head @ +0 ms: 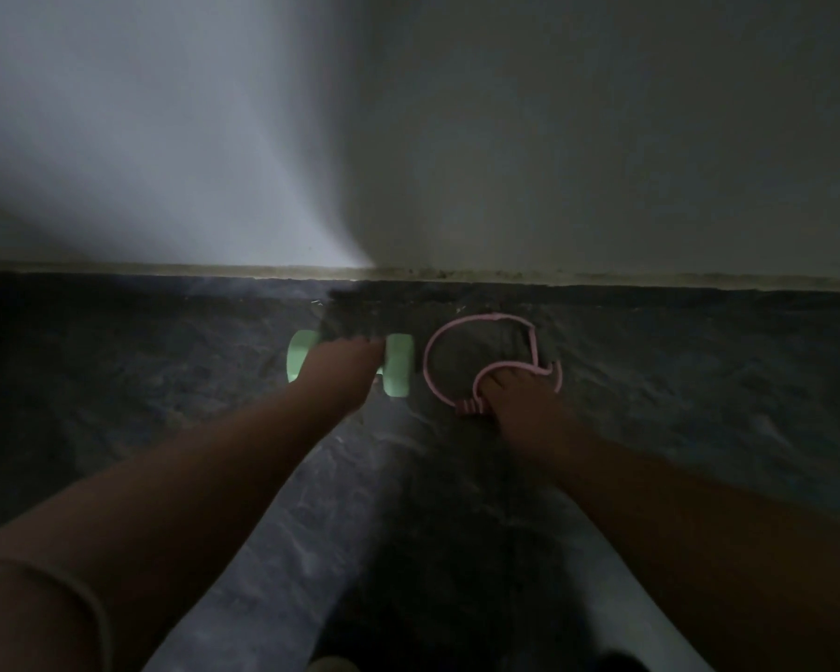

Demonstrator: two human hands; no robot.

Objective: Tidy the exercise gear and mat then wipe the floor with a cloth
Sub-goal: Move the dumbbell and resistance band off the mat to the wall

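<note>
We are facing a pale wall (505,138) that meets a dark mottled floor (699,380) along a thin skirting strip (651,278). The light is poor, with one bright wedge on the wall and a paler streak on the floor between our arms.

Both arms reach forward to the foot of the wall. Our left hand (343,375) is wrapped over the handle of a mint-green dumbbell (398,363), whose two heads show on either side of the hand. We cannot tell whether it rests on the floor or is just clear of it. Just beside it, our right hand (515,400) is closed on a pink resistance band (481,341) near its ribbed joint, the rest of the tube lying in a loose loop on the floor towards the wall. The dumbbell and the band are near each other but do not touch.

We judge this to be the gear-tidying step, either setting these two pieces against the wall or gathering them from it; the frame does not settle which. The mat and the cloth are not in view, so that work seems to lie ahead. The next move calls for a firm hold on the heavy dumbbell and care that the springy band does not snag.

No container is in view.
</note>
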